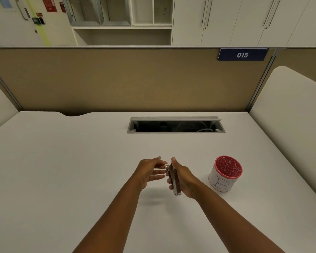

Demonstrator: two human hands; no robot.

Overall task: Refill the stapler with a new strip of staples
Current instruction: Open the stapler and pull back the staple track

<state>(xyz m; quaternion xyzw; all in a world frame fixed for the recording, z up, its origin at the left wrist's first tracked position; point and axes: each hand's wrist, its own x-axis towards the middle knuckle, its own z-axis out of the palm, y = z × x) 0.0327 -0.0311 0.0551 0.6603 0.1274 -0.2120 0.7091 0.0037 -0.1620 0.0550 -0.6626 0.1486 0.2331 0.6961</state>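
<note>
My right hand (183, 178) grips a small dark stapler (173, 179) with silver metal parts, held on its side above the desk, its front end pointing away from me. My left hand (148, 172) is just to the left of it. The thumb and forefinger pinch at the stapler's metal front end, and the other fingers are spread. Whether a staple strip is between those fingertips is too small to tell.
A red mesh cup (225, 173) wrapped in white paper marked "B" stands to the right of my hands. An open cable tray slot (175, 125) is set in the white desk (62, 170) farther back. A tan partition (117, 79) and white side panels enclose the desk.
</note>
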